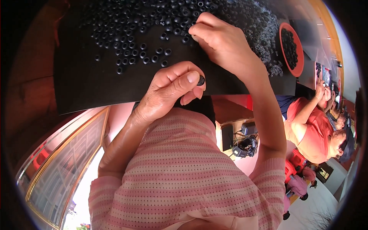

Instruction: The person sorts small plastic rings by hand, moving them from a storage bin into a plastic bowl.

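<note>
My left hand [174,85] is closed near the table's front edge, its thumb and curled fingers pinching a small black ring-shaped part [201,80]. Ahead and to the right, my right hand [222,43] reaches to the edge of a wide heap of black ring-shaped parts [132,23]. Its fingers are bent together in a pinch; whether a piece is between the tips is hidden. Several stray black rings [154,58] lie on the dark tabletop [82,82] between the heap and my left hand.
Beyond my right forearm spreads a pile of small silvery coil-like pieces [264,34]. An orange-red bowl [298,68] of black parts stands at the table's right edge. Another person [312,126] in an orange top sits further right. Cables and black devices [243,143] lie on a shelf below.
</note>
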Action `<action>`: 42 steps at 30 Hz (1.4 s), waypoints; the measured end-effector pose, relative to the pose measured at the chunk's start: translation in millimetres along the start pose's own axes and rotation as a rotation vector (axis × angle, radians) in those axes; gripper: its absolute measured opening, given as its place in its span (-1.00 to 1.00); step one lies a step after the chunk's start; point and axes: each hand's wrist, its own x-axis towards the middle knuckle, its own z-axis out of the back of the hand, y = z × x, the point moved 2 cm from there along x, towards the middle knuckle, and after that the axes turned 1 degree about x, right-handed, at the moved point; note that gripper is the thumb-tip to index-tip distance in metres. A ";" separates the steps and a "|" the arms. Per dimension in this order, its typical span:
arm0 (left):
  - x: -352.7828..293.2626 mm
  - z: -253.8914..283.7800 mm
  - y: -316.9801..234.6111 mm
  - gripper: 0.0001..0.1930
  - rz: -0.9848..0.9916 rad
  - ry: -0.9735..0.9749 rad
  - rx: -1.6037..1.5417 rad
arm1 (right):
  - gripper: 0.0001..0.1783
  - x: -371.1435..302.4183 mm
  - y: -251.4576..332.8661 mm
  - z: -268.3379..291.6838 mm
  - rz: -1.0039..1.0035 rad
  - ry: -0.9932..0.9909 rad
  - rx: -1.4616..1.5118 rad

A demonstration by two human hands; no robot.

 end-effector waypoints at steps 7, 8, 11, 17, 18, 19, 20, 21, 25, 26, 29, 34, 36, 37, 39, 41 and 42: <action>0.5 -3.8 -1.1 -0.66 0.007 -0.026 0.007 | -0.89 8.8 9.3 0.6 0.045 0.135 -0.195; 0.7 -3.4 -1.3 -0.66 0.009 -0.024 0.009 | -0.88 10.9 10.1 -0.3 0.060 0.145 -0.223; 0.7 -1.6 -0.4 -0.67 0.008 -0.026 0.010 | -0.84 4.5 6.2 4.7 -0.018 0.059 -0.038; 0.7 -2.9 0.6 -0.69 0.017 -0.045 -0.080 | -0.87 -23.9 16.4 22.3 -0.163 -0.122 0.601; 0.4 -2.8 0.9 -0.69 0.005 -0.054 -0.071 | -0.87 -29.1 21.2 24.3 -0.165 -0.122 0.604; 0.1 -2.9 1.2 -0.69 -0.008 -0.064 -0.061 | -0.89 -34.5 24.3 25.6 -0.223 -0.127 0.718; 0.5 -4.0 1.2 -0.69 -0.004 -0.063 -0.060 | -0.89 -39.5 26.4 26.6 -0.284 -0.135 0.828; 0.6 -5.1 0.6 -0.69 -0.017 -0.072 -0.068 | -0.89 -46.0 27.6 23.7 -0.305 -0.149 0.923; 1.9 -5.9 0.9 -0.69 -0.031 -0.063 -0.070 | -0.91 -61.4 39.7 19.9 -0.411 -0.161 1.263; 1.7 -5.9 1.3 -0.69 -0.030 -0.065 -0.068 | -0.91 -62.0 41.5 19.2 -0.455 -0.189 1.365; 1.3 -5.6 2.1 -0.69 -0.042 -0.075 -0.056 | -0.91 -65.2 41.7 18.3 -0.550 -0.196 1.503; 1.2 -5.1 1.8 -0.69 -0.042 -0.060 -0.052 | -0.88 -70.0 41.8 15.0 -0.543 -0.185 1.574; 0.9 -5.6 0.9 -0.69 -0.037 -0.068 -0.058 | -0.85 -70.4 44.6 14.1 -0.579 -0.205 1.551; 0.7 -6.0 0.4 -0.69 -0.030 -0.076 -0.063 | -0.85 -70.3 45.7 13.5 -0.579 -0.203 1.550; 0.8 -7.0 -0.7 -0.68 -0.026 -0.080 -0.071 | -0.85 -69.9 47.4 13.5 -0.530 -0.229 1.476; 0.4 -7.0 -0.9 -0.68 -0.023 -0.086 -0.080 | -0.85 -71.7 47.9 14.3 -0.521 -0.223 1.419; 0.1 -6.8 -0.8 -0.68 -0.012 -0.088 -0.079 | -0.85 -72.5 48.4 14.7 -0.512 -0.221 1.362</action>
